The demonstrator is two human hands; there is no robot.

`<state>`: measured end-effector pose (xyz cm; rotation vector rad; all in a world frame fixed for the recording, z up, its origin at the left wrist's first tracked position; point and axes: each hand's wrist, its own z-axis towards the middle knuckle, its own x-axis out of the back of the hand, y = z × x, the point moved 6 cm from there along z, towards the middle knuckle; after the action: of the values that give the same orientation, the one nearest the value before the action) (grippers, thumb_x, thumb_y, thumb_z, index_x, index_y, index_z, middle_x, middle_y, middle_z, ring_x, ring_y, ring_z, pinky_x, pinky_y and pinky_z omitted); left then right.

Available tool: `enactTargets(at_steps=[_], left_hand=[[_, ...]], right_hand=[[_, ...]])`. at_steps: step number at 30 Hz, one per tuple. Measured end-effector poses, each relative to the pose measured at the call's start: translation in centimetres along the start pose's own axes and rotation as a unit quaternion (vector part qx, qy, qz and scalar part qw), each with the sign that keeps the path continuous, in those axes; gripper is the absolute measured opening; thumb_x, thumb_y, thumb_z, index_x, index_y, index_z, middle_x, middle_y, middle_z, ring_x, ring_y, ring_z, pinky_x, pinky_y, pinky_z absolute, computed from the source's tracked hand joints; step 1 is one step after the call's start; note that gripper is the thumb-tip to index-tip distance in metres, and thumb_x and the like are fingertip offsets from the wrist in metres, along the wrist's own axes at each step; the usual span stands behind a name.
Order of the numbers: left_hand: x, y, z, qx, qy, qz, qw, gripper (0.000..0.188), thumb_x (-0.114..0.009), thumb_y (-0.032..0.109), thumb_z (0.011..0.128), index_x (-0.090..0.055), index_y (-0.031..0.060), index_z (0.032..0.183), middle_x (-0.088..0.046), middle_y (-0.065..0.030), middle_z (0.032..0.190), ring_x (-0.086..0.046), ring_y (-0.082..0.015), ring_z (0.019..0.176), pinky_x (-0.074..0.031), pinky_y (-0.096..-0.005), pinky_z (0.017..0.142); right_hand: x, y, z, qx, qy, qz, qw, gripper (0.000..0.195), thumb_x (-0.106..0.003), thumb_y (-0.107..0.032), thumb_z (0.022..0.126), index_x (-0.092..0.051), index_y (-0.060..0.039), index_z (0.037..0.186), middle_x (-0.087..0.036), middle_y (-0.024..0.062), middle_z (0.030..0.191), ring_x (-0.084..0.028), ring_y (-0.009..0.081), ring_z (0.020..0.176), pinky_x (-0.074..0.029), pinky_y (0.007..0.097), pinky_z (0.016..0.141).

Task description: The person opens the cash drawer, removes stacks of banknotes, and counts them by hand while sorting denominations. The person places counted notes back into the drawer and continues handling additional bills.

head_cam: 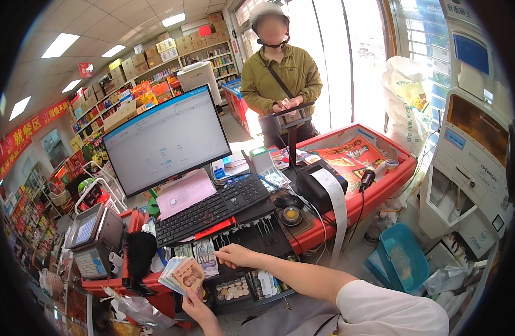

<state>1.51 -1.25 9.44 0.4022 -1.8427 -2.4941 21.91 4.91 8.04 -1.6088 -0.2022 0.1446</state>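
Note:
My left hand (198, 307) grips a fanned stack of banknotes (182, 274), an orange-brown one on top. It is at the front left of an open cash drawer (236, 305). My right hand (237, 255) reaches over the drawer with curled fingers. Its fingertips are beside the purple-grey banknotes (206, 257) in one slot; whether they pinch a note or a clip is too small to tell. Coins (233, 290) fill a front compartment. Metal note clips (266, 231) stand over the dark slots to the right. Further right are upright papers and small packets (266, 283).
Above the drawer are a keyboard (215, 208) and a monitor (167, 140). A receipt printer (320, 185) trails a long paper strip (338, 218). Across the red-edged counter (369, 206) a helmeted person (282, 80) holds pinkish paper. A weighing scale (93, 239) stands left, a teal bin (404, 256) right.

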Motion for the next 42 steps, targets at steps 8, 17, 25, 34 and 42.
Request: enactTargets(at_steps=[8, 17, 25, 34, 42], left_hand=[[-0.4, 0.2, -0.1, 0.007, 0.000, 0.018, 1.000, 0.038, -0.043, 0.025, 0.097, -0.054, -0.0115, 0.093, -0.061, -0.0122, 0.090, -0.061, -0.0155, 0.080, -0.051, -0.0279, 0.076], [0.0, 0.5, -0.2, 0.006, 0.010, 0.003, 1.000, 0.038, -0.043, 0.025, 0.097, -0.054, -0.0110, 0.096, -0.060, -0.0122, 0.094, -0.060, -0.0160, 0.084, -0.050, -0.0292, 0.080], [-0.5, 0.6, 0.2, -0.025, -0.002, -0.002, 1.000, 0.039, -0.043, 0.026, 0.097, -0.053, -0.0117, 0.098, -0.060, -0.0134, 0.096, -0.060, -0.0168, 0.086, -0.050, -0.0290, 0.082], [0.5, -0.8, 0.4, -0.007, -0.013, -0.022, 1.000, 0.035, -0.045, 0.025, 0.096, -0.051, -0.0097, 0.101, -0.060, -0.0141, 0.097, -0.063, -0.0214, 0.088, -0.051, -0.0297, 0.080], [0.0, -0.1, -1.3, 0.003, 0.050, -0.044, 0.998, 0.033, -0.044, 0.026, 0.097, -0.052, -0.0062, 0.101, -0.056, -0.0114, 0.102, -0.056, -0.0161, 0.091, -0.047, -0.0296, 0.080]], right_hand=[[1.2, -2.3, -0.6, 0.056, 0.018, 0.032, 0.998, 0.036, -0.047, -0.037, 0.094, -0.059, -0.0027, 0.088, -0.050, -0.0016, 0.059, -0.045, 0.0059, 0.048, -0.038, 0.0209, 0.044], [6.8, -21.0, -9.0, 0.435, -0.088, 0.313, 0.840, 0.062, -0.032, -0.054, 0.092, -0.035, -0.0110, 0.138, -0.046, 0.0034, 0.067, -0.043, 0.0143, 0.062, -0.036, 0.0267, 0.057], [5.9, -21.3, -8.7, 0.384, -0.150, 0.310, 0.857, 0.062, -0.027, -0.051, 0.095, -0.042, -0.0039, 0.132, -0.043, 0.0012, 0.065, -0.043, 0.0109, 0.060, -0.035, 0.0233, 0.054], [-0.1, -19.5, -7.8, 0.270, -0.247, 0.312, 0.877, 0.080, -0.024, -0.064, 0.089, -0.051, 0.0036, 0.121, -0.042, 0.0012, 0.056, -0.040, 0.0096, 0.051, -0.033, 0.0226, 0.047], [-8.8, -23.5, -12.5, 0.318, -0.445, 0.083, 0.833, 0.045, -0.045, -0.038, 0.089, -0.064, 0.0001, 0.103, -0.056, 0.0043, 0.061, -0.049, 0.0076, 0.053, -0.040, 0.0217, 0.048]])
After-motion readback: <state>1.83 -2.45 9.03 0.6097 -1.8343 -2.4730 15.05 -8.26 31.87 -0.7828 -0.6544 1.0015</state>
